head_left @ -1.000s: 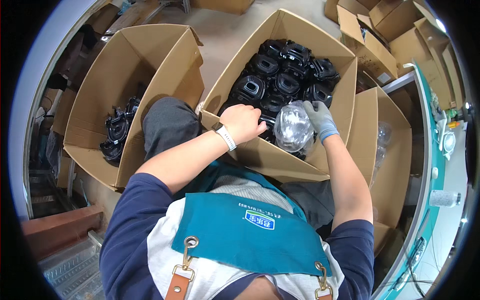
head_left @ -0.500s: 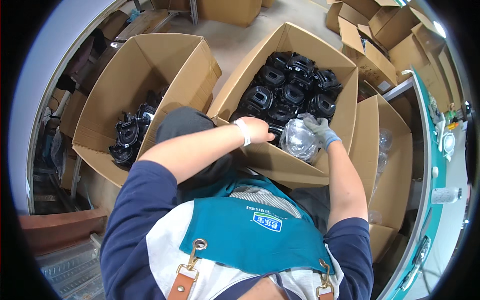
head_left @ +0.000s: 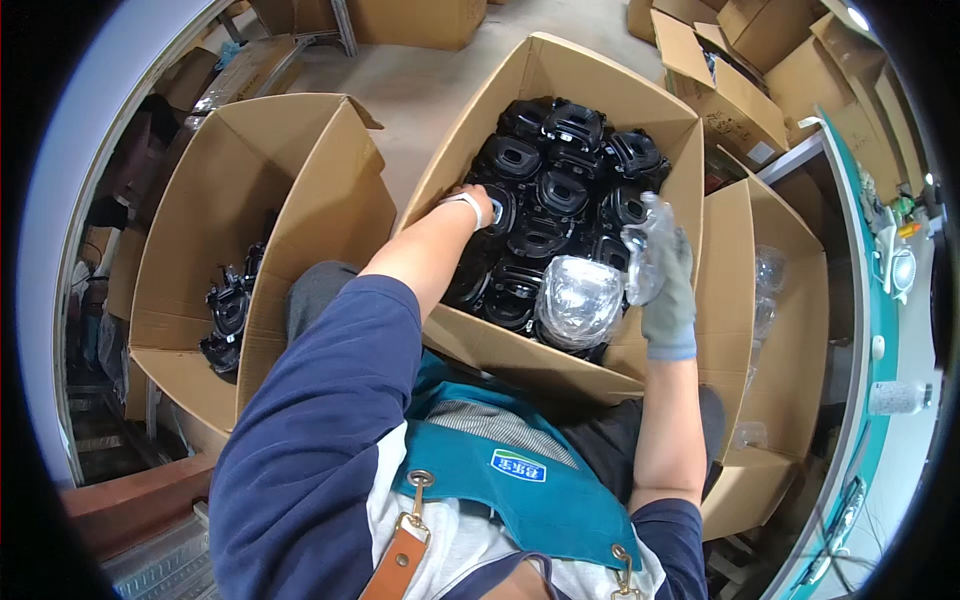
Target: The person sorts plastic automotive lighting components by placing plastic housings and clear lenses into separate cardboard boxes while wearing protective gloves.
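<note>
Slips and scratches: chief risks over a crowded cardboard box (head_left: 605, 85)

The gloved right hand (head_left: 668, 300) is near the box's right side with a clear plastic cover (head_left: 648, 245); it seems to pinch the cover, though the fingertips are hidden. Thin and smooth, the cover could slide free if held by too little of its edge, and be scratched on the black parts (head_left: 562, 192) below. A second clear cover (head_left: 580, 300) lies on those parts at the near side; a brush from the right hand could tip or scuff it. The bare left hand (head_left: 480, 203) is at a black part (head_left: 508, 208) on the left; I cannot tell whether its fingers grip. Because the parts sit packed together, a tug there could snag a neighbour and jolt the resting cover.
</note>
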Demonstrator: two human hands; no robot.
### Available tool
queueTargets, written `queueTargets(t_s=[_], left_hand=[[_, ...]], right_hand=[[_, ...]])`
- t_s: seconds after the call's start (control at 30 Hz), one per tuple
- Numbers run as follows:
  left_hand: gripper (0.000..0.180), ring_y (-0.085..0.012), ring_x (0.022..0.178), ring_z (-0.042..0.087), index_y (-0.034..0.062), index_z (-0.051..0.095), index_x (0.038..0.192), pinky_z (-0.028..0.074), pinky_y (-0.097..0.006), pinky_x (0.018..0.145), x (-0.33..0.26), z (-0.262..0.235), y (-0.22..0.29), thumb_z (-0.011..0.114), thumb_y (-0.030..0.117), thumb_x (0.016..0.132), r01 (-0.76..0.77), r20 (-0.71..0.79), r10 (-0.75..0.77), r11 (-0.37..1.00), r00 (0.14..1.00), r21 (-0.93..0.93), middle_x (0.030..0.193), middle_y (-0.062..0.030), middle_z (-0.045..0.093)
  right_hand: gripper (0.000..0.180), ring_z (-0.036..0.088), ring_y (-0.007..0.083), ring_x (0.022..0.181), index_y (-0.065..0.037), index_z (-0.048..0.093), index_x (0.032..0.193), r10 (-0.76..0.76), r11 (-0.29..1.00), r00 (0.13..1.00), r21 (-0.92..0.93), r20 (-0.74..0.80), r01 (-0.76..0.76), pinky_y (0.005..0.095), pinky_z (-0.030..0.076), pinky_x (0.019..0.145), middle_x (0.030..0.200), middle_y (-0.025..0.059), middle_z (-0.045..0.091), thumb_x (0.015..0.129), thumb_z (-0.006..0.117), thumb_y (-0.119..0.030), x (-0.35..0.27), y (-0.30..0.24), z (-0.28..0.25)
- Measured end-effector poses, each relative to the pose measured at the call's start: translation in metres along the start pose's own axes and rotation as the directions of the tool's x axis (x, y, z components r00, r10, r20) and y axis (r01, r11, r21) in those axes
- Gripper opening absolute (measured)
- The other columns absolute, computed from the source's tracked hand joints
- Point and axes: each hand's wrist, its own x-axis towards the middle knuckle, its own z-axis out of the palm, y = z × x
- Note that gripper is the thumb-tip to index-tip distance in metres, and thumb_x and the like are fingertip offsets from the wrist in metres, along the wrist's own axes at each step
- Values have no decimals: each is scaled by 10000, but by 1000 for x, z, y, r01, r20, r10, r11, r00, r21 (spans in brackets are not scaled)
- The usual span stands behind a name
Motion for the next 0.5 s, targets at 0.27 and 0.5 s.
queueTargets(t_s=[0.27, 0.5], left_hand=[[964, -354, 1231, 520, -132, 314, 1369, 412, -372, 1030, 42, 11, -1, 735, 470, 744, -8, 5, 8, 1000, 1000, 22, 1339, -272, 501], [434, -338, 986, 640, -38, 601, 1123, 480, -385, 894, -55, -44, 71, 654, 200, 763, -195, -100, 167, 826, 981, -529, 1047, -230, 661]], right_hand=[[610, 470, 356, 1251, -98, 312, 1421, -251, 965, 966, -60, 55, 254, 538, 487, 979, 1384, 176, 413, 930, 566, -358, -27, -22, 1], [579, 416, 383, 1288, -207, 349, 1426, 229, 762, 973, 622, -1, -179, 637, 419, 971, 1401, 164, 379, 950, 426, -528, -37, -27, -14]])
